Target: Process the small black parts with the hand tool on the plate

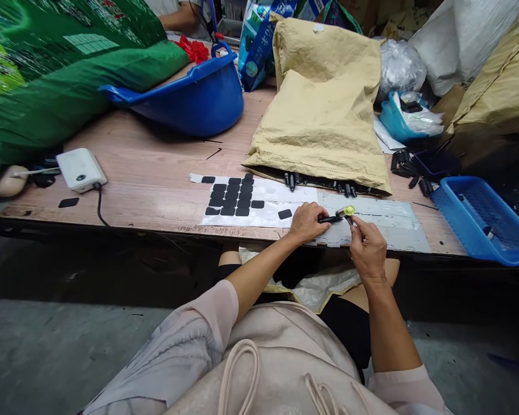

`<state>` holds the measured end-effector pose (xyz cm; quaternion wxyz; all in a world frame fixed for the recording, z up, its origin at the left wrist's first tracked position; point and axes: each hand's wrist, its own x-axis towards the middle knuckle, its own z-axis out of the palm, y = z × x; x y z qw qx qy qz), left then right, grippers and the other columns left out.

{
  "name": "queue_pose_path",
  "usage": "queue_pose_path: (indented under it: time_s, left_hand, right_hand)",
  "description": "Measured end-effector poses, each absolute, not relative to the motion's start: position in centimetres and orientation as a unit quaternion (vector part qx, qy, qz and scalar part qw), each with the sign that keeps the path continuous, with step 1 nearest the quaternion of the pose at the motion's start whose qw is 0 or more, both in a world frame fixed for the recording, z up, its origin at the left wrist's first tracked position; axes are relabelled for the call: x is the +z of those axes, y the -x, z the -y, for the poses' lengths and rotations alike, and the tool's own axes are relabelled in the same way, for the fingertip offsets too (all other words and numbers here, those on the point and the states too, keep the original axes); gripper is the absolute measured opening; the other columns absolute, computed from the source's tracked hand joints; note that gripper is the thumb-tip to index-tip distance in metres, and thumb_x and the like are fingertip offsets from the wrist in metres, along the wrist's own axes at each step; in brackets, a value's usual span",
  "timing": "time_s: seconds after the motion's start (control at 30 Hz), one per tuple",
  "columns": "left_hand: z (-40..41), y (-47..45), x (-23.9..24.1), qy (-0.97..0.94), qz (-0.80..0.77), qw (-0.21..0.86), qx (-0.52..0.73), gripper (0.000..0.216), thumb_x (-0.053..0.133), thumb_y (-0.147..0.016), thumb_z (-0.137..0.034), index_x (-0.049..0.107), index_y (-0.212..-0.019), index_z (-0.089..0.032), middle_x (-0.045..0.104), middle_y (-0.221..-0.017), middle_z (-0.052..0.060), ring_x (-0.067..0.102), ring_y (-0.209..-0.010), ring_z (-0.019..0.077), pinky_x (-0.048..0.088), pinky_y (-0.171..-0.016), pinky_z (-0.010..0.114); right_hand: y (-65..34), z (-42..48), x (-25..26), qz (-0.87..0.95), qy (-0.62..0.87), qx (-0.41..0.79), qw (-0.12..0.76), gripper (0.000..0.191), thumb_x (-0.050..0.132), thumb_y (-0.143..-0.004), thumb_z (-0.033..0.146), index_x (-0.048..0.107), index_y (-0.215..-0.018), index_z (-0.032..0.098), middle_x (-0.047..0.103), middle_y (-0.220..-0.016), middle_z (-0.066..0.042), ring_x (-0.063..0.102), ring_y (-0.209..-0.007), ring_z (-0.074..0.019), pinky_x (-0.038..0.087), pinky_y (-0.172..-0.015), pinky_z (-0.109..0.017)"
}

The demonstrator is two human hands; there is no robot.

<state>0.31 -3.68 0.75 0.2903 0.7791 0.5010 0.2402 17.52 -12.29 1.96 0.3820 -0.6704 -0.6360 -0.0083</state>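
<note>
slim black piece (341, 213) between two hands at the bench edge

so the slim black piece has a silvery section and a yellow-green end, and it's sitting just above the grey sheet (398, 222) at the front of the bench. the left hand (309, 223) has its fingers pinched on the dark end. the right hand (367, 245) is pinching a small dark bit (350, 221) between thumb and fingers, right beside the yellow-green end. can't tell if the bit is part of the same piece, too small.

left of the grey sheet is a white sheet (268, 218) with black patches (229, 196) stuck on in rough rows, some a bit off on their own. behind that lies a big tan bag (320, 115), its mouth facing the person, with black cylinders (290, 181) poking out.

further out, a blue basket (488, 222) sits on the right, with a teal basket (400, 124) behind it holding plastic. over left there's a blue basin (194, 104), a white box (81, 170) with a black cable and a big green sack (69, 98). somebody else's arm (184, 18) shows at the top.
</note>
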Motion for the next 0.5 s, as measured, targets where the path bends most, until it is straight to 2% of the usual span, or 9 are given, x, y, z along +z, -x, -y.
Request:
queue_pose_path:
  time_s: [0.5]
  left_hand:
    - [3.83,-0.37,0.88,-0.774,-0.506,0.293,0.242,0.016,0.08,-0.081,-0.03,0.075,-0.094,-0.022,0.07,-0.094,0.003,0.061,-0.098,0.0237,0.048,-0.093,0.039]
  right_hand:
    - [-16.76,12.91,2.23,0.655,0.672,-0.032,0.344,0.033,0.051,-0.101,0.029,0.079,-0.117,0.023,0.073,-0.09,-0.007,0.066,-0.085,-0.0202,0.049,-0.076,-0.03]
